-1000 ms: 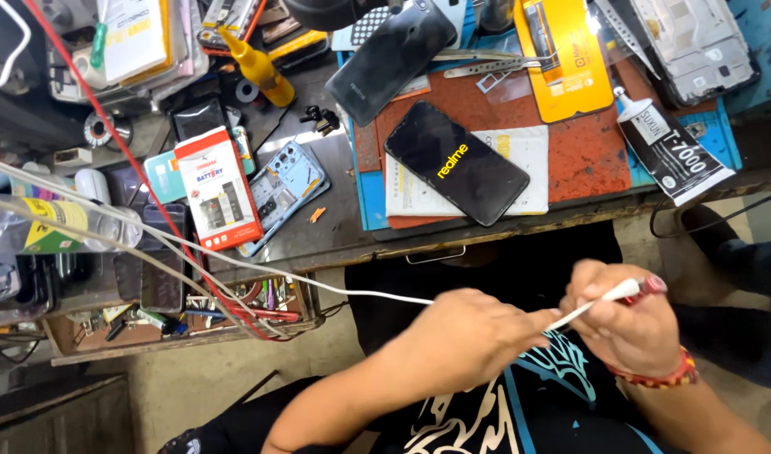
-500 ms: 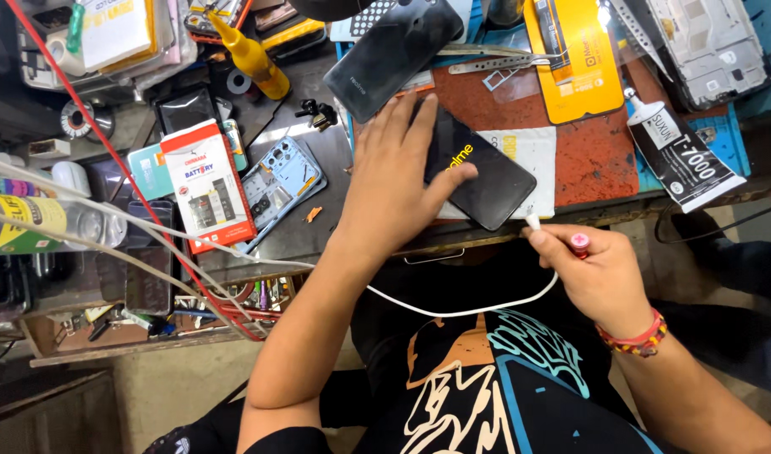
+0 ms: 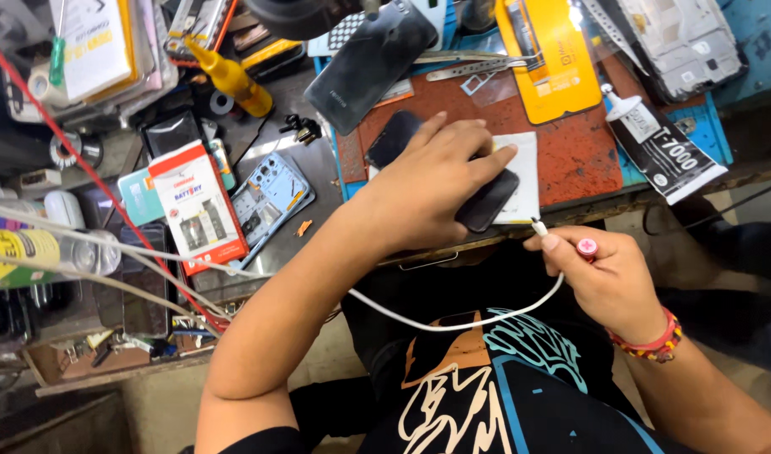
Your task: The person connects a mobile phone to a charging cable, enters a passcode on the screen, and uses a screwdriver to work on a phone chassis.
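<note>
My left hand (image 3: 431, 185) lies flat on a black smartphone (image 3: 486, 202) that rests on a reddish work mat (image 3: 570, 160), fingers wrapped over its body. My right hand (image 3: 600, 273) pinches the plug end of a white charging cable (image 3: 453, 324) just below the phone's near corner, at the bench edge. The plug tip (image 3: 538, 227) is close to the phone but apart from it. The cable loops down across my lap and runs off to the left.
A black glue tube (image 3: 659, 147) lies right of the mat, a yellow pouch (image 3: 549, 55) behind it. Another dark phone (image 3: 368, 63), a blue phone frame (image 3: 267, 197), a red-and-white battery box (image 3: 196, 206), a yellow bottle (image 3: 230, 76) and loose wires crowd the left.
My left hand went from the cable in my lap up onto the black phone and settled on it. My right hand brought the cable plug up near the phone's lower edge.
</note>
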